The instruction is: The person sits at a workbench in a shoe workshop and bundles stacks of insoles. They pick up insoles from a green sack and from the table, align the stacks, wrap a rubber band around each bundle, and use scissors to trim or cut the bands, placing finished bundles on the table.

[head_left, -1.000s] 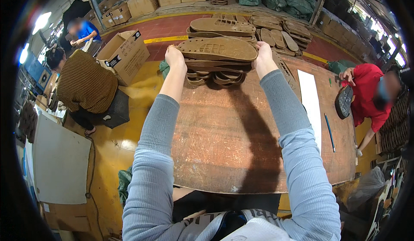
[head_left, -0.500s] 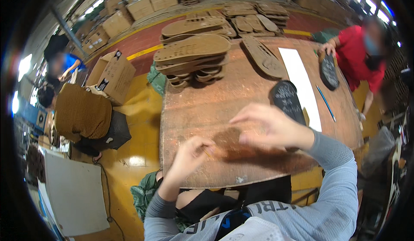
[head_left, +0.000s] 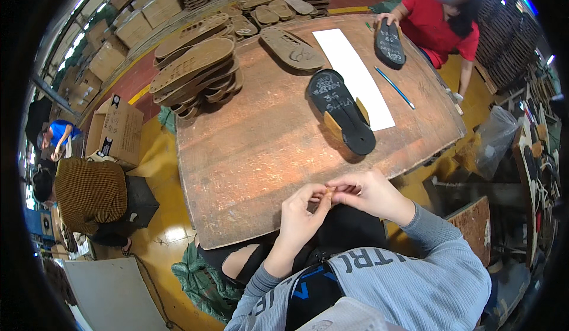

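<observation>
Just past the table's near edge my left hand [head_left: 302,212] and my right hand [head_left: 374,193] meet, fingertips pinched together. Whatever lies between them is too small and covered to make out. Farther up on the wooden table [head_left: 249,135] rests a black sandal sole [head_left: 332,97] with pale handwriting and tan strap pieces at its sides, apart from both hands. Beside it lies a long white strip of paper [head_left: 355,73]. A brown sole [head_left: 291,49] lies beyond, flat on the tabletop.
Stacked brown soles [head_left: 198,70] stand at the far left of the table. At the far right, a person in red [head_left: 441,20] holds another black sole [head_left: 389,46]; a blue pen [head_left: 395,87] lies nearby. A cardboard box [head_left: 117,126] and a seated person [head_left: 89,194] are left on the floor.
My hands have drawn back toward me and come together at the near edge; before, they were apart above the table. The view has shifted, and the black sandal sole is now uncovered.
</observation>
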Action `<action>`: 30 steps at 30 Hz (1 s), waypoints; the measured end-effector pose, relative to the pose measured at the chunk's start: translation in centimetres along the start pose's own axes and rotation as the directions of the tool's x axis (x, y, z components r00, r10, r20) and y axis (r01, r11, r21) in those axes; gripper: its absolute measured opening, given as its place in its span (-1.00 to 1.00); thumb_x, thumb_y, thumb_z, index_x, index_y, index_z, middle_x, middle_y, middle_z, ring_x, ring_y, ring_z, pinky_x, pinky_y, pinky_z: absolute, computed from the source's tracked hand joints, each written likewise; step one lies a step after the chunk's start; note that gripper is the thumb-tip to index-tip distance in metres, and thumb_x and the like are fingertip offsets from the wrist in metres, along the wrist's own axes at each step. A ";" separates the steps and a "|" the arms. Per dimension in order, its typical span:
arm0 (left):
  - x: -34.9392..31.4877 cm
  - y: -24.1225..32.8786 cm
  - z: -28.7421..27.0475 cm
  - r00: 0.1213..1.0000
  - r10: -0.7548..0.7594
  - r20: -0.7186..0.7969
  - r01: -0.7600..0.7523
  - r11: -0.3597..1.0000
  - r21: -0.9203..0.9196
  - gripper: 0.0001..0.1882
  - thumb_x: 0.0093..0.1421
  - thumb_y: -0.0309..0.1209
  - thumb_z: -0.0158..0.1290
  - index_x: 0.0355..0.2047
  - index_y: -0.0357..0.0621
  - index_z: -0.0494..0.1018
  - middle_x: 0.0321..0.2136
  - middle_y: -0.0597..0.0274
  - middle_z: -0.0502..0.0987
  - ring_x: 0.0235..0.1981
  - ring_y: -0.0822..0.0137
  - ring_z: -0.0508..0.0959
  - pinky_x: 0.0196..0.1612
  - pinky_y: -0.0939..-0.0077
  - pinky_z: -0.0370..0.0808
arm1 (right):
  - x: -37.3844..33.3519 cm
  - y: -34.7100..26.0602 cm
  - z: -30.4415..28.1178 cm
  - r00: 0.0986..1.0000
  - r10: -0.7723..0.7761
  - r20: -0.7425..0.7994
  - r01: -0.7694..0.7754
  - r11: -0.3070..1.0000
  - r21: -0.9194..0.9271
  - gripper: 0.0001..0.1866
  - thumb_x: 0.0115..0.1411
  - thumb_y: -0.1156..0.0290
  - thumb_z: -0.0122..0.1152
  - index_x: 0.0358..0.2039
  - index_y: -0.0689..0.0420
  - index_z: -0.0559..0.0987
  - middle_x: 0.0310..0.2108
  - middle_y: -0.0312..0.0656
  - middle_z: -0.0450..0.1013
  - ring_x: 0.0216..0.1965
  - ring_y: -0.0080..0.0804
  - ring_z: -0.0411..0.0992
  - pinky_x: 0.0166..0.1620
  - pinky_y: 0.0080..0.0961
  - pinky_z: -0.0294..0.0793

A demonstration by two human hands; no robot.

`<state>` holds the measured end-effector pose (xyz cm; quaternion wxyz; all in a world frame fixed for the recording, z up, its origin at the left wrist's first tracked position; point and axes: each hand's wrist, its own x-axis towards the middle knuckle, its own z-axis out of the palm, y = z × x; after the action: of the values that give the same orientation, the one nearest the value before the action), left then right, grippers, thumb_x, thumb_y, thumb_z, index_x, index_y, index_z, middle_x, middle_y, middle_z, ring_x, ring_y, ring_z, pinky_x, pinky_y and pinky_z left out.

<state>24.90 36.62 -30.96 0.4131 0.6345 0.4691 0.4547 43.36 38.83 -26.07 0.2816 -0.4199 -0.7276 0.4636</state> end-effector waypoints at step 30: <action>2.5 2.0 6.1 0.967 -0.072 0.243 0.068 0.997 0.022 -0.72 0.19 -0.60 0.06 -0.06 -0.32 0.45 -0.31 0.14 0.52 -0.29 0.40 0.53 -0.15 0.53 0.48 | -3.1 3.4 -7.3 0.962 -0.251 -0.108 0.225 0.952 -0.209 -0.88 0.01 0.58 0.23 -0.38 0.18 0.61 -0.41 -0.09 0.52 -0.28 -0.13 0.50 -0.18 -0.31 0.50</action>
<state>31.58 38.01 -30.10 0.4789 0.6714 0.4402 0.3552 51.89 40.08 -26.19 0.3412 -0.3847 -0.7943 0.3236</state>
